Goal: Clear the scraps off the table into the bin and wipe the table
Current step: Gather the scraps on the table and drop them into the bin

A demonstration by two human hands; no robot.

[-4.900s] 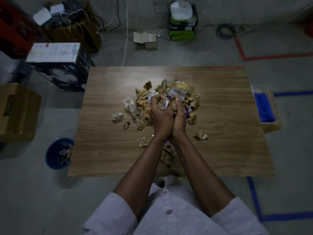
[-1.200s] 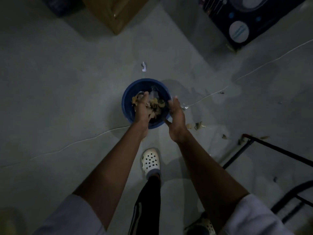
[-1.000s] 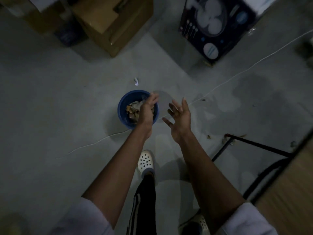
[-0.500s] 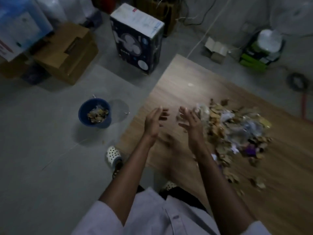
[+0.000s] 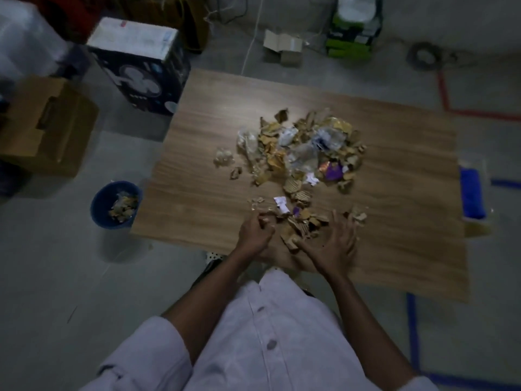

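The fingers of the left hand (image 5: pixel 255 234) curl down onto small scraps (image 5: pixel 300 225) in the lower middle of the frame; whether they pinch one, I cannot tell. The right hand (image 5: pixel 332 245) lies flat just beside them, fingers spread. The main heap sits higher on the table (image 5: pixel 394 170), with bare wood around it. The bin (image 5: pixel 97 210) stands on the floor at the table's left edge. No writing on the fan box (image 5: pixel 141 71), upper left, is readable.

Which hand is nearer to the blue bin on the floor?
Left. The left hand is over the table near its front edge, right of the bin; the right hand is farther right, across the nearest scraps.
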